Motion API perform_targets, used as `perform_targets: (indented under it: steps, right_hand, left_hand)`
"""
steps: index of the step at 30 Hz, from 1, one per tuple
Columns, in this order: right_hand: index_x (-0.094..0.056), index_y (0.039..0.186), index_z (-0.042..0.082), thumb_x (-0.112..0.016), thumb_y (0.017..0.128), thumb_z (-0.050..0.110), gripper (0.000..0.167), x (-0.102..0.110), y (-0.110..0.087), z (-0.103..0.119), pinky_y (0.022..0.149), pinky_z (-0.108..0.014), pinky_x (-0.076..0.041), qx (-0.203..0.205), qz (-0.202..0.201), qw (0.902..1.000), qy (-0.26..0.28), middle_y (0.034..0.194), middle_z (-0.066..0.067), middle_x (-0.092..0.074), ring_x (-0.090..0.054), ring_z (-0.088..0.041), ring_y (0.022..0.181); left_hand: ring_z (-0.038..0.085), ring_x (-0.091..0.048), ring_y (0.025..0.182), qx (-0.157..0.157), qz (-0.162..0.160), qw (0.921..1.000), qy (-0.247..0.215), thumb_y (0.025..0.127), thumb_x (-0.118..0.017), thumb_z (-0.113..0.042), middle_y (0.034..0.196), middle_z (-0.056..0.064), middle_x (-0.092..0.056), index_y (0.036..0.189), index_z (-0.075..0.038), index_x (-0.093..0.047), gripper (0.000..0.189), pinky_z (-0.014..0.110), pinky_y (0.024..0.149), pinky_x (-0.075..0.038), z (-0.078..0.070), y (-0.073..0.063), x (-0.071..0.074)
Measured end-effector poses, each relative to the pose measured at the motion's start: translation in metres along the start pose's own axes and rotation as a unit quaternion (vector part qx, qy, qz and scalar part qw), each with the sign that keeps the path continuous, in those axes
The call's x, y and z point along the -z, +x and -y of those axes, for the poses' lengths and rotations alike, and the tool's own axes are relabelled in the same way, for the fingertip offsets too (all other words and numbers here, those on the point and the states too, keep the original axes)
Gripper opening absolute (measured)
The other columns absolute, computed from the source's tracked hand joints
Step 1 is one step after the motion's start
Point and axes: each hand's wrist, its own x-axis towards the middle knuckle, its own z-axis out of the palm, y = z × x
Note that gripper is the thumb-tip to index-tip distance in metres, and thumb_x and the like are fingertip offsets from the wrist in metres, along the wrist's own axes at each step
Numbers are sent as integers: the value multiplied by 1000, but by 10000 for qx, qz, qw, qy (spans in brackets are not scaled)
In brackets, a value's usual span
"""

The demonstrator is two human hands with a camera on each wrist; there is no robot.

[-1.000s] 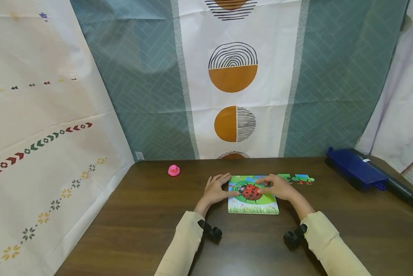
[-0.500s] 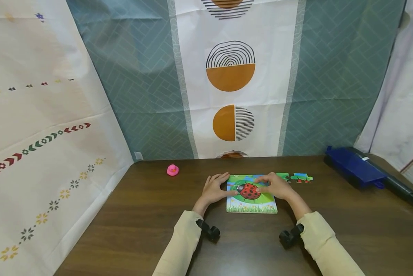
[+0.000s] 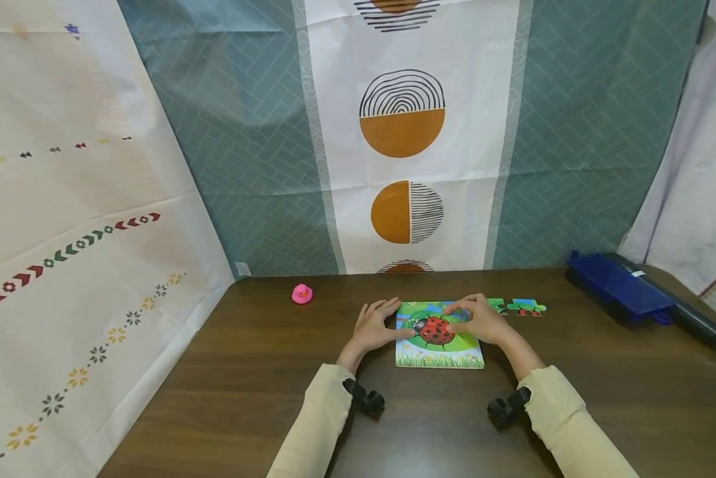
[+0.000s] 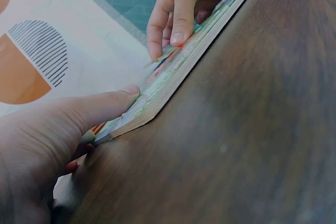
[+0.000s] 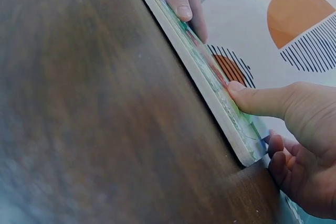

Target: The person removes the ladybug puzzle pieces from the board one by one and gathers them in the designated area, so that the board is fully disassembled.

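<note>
A ladybug jigsaw puzzle board (image 3: 438, 361) with a grass border lies flat on the brown table. My left hand (image 3: 371, 329) rests at its left edge, thumb pressing on top near the ladybug's head, the other fingers spread along the side. Over the board's upper right, my right hand (image 3: 485, 323) pinches a puzzle piece (image 4: 164, 56) at the picture, thumb on the red ladybug (image 3: 436, 330) and index finger farther back. How far that piece sits in the board is hidden by the fingers. The board's pale thick edge (image 5: 210, 106) shows in the right wrist view.
Several loose puzzle pieces (image 3: 527, 306) lie behind the right hand. A pink rubber duck (image 3: 301, 294) sits at the back left. The blue dustpan (image 3: 621, 285) and a black-handled brush (image 3: 701, 332) lie at the right. A patterned cloth (image 3: 418, 133) hangs behind the table (image 3: 262, 385).
Both hands stay at nearly the same places on the board. The right hand's knuckles have risen slightly; the whole view shifts a little with the head.
</note>
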Motion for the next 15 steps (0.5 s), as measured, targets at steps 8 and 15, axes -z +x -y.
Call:
perform_targets:
  steps: [8, 15]
  right_hand:
    - [-68, 115, 7, -73, 88, 21, 30, 0, -2, -1, 78, -41, -43, 116, -66, 9998, 158, 134, -27, -33, -44, -32, 101]
    - [-68, 114, 6, -73, 88, 19, 30, -2, 1, -4, 70, -35, -39, 202, -174, 9992, 297, 133, -28, -34, -41, -28, 91]
  left_hand:
    - [31, -32, 146, -8, 11, 10000, -68, 83, -75, -42, 156, 4, -40, 148, -10, -44, 79, 58, 123, -8, 0, 0, -2]
    - [31, -31, 146, -10, 5, 9999, -141, 83, -75, -42, 156, 4, -40, 148, -10, -43, 79, 57, 123, -7, -1, -1, -1]
